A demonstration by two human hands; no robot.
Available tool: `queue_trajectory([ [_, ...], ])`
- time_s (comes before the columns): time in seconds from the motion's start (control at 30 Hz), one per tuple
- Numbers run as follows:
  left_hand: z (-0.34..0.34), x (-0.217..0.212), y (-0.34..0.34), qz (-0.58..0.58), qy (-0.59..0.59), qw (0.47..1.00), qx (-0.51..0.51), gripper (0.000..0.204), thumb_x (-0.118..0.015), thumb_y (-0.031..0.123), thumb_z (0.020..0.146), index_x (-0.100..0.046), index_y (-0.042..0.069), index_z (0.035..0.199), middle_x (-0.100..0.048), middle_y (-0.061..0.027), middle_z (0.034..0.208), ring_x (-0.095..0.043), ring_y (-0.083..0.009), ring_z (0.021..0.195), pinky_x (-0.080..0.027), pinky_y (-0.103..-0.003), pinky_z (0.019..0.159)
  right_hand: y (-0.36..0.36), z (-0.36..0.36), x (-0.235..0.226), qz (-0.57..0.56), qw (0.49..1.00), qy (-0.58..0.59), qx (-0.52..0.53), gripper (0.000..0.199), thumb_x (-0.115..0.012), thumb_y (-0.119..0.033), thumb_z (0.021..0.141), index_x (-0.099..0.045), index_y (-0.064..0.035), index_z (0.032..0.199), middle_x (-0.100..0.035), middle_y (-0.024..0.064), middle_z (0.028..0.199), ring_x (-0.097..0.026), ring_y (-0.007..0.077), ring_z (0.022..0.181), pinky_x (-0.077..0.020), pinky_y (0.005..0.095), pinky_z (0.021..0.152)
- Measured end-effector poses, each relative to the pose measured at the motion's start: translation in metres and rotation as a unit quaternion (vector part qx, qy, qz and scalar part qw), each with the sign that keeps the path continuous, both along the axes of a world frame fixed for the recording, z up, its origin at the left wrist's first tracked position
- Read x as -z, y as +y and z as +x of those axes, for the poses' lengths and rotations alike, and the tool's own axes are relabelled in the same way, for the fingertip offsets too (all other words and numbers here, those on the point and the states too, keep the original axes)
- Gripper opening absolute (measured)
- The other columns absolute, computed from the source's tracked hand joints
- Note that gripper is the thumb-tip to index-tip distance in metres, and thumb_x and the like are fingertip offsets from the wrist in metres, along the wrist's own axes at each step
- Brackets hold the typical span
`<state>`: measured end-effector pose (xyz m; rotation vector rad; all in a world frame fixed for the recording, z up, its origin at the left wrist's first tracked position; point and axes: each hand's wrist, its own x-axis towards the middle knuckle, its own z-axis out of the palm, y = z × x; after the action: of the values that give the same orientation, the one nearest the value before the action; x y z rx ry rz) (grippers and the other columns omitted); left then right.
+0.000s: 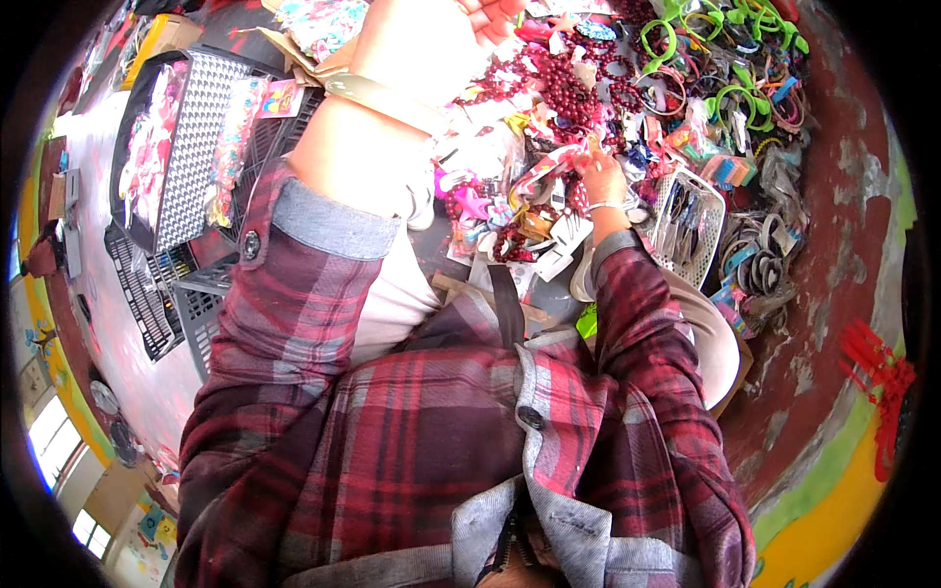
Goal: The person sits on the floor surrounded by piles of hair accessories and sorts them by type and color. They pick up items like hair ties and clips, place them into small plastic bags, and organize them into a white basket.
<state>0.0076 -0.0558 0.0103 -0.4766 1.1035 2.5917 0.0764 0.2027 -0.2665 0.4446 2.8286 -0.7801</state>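
My left hand [490, 22] reaches to the top edge, overexposed and partly cut off. Its visible fingers are loosely curled and apart, and nothing shows in them. A pale bangle [382, 101] circles that forearm. My right hand [602, 182] is closed over the pile, its fingertips pinching what looks like a pink-and-white patterned hair band [547, 169]. Dark red bead strings [569, 90] lie just beyond it. White cards [563, 247] and a pink star-shaped piece [471, 204] lie nearer to me and to the left.
Green headbands [737, 103] heap up at the far right. Beside my right wrist stands a white basket [718, 218] of thin items. A dark crate [201, 312] and a houndstooth-sided bin [201, 147] of packaged accessories stand left. Black bands [765, 267] lie right.
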Motion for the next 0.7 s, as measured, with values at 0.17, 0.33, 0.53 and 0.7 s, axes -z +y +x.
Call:
queue_trajectory([
  [0.17,0.005,-0.015,0.012,0.013,-0.002,1.0,-0.019,0.021,-0.049,0.022,0.088,-0.056,0.003,0.084,-0.059,-0.0078,0.078,-0.057,-0.0187,0.074,-0.047,-0.028,0.068,-0.069,0.002,0.028,-0.054,0.977,-0.081,-0.188,0.026,-0.057,-0.027,0.078,-0.065,-0.0105,0.097,-0.061,0.015,0.103,-0.059,0.0339,0.091,-0.0461,0.0371,0.081],
  [0.33,0.008,-0.009,-0.009,0.004,-0.022,1.0,-0.003,0.022,-0.049,0.024,0.089,-0.055,0.003,0.086,-0.06,-0.0082,0.079,-0.057,-0.019,0.075,-0.046,-0.028,0.067,-0.136,0.014,0.058,-0.079,0.946,-0.224,-0.219,0.043,-0.056,-0.03,0.079,-0.054,-0.0124,0.118,-0.056,0.0254,0.108,-0.053,0.0364,0.105,-0.0419,0.0398,0.091],
  [0.53,0.007,-0.011,-0.017,0.017,-0.034,0.999,-0.004,0.022,-0.049,0.022,0.089,-0.055,0.001,0.088,-0.061,-0.0092,0.082,-0.057,-0.0187,0.077,-0.045,-0.028,0.068,-0.163,0.003,0.103,-0.019,0.939,-0.242,-0.245,0.037,-0.054,-0.032,0.079,-0.061,-0.0079,0.105,-0.059,0.018,0.109,-0.055,0.0311,0.105,-0.0378,0.0417,0.094],
  [0.7,0.007,-0.016,-0.021,0.035,-0.048,0.998,-0.003,0.022,-0.048,0.02,0.089,-0.055,0.0,0.089,-0.061,-0.0104,0.084,-0.058,-0.0195,0.078,-0.046,-0.03,0.073,-0.171,0.005,0.11,0.008,0.93,-0.278,-0.24,0.029,-0.051,-0.02,0.08,-0.065,-0.0022,0.098,-0.06,0.0205,0.105,-0.057,0.0339,0.102,-0.0449,0.0379,0.087],
])
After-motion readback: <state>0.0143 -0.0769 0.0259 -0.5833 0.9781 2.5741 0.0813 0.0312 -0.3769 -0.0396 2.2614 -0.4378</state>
